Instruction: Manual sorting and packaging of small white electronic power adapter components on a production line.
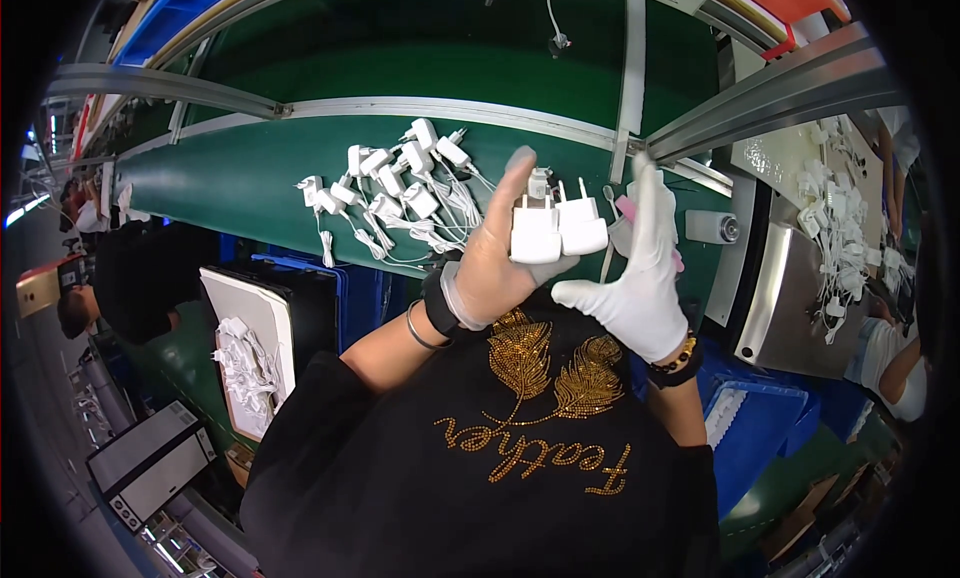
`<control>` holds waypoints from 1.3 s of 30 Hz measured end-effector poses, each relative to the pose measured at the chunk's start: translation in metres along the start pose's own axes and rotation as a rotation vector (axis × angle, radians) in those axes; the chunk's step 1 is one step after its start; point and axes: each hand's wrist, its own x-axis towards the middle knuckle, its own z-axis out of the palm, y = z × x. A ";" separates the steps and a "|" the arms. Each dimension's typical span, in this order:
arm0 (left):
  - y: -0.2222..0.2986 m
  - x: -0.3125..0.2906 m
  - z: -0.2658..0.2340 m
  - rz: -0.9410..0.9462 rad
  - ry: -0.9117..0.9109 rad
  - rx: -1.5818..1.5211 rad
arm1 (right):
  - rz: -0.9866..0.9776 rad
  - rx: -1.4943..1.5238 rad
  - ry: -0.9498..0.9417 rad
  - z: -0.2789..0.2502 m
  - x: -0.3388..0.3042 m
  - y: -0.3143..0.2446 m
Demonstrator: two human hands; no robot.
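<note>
My left hand (492,265), in a thin translucent glove, holds white plug adapters side by side, pins pointing away from me. One adapter (537,236) is nearest the thumb side and another adapter (582,230) sits to its right. Just beyond them shows a smaller white piece (540,182); whether it is held or lies on the table, I cannot tell. My right hand (640,283), in a white glove, is just right of the adapters, thumb and fingers spread, with nothing visible in it. Left of my hands lies a loose pile of white adapters with cables (405,183).
A green work table (200,190) spans the front under a metal frame (790,103). At right are a white cylinder (711,226), a metal box (783,298) and more white adapters (835,223). A tray of white cables (245,363) stands at left. Other people sit on both sides.
</note>
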 end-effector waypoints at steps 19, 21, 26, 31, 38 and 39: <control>-0.003 0.005 0.025 -0.098 0.055 0.088 | -0.472 0.536 -0.364 0.055 0.003 -0.060; -0.004 0.006 0.019 -0.023 0.032 0.078 | -0.293 0.808 -0.265 0.027 0.004 -0.052; 0.001 0.013 -0.006 0.092 0.130 0.013 | 0.354 0.534 0.446 -0.025 -0.033 0.024; 0.004 0.019 -0.045 -0.043 0.163 -0.206 | 0.695 0.293 0.737 -0.042 -0.102 0.119; 0.017 0.026 -0.077 0.061 0.178 -0.523 | 0.431 -0.418 0.221 -0.005 -0.141 0.130; 0.020 0.027 -0.080 0.092 0.140 -0.608 | 0.434 -0.415 0.224 0.001 -0.137 0.124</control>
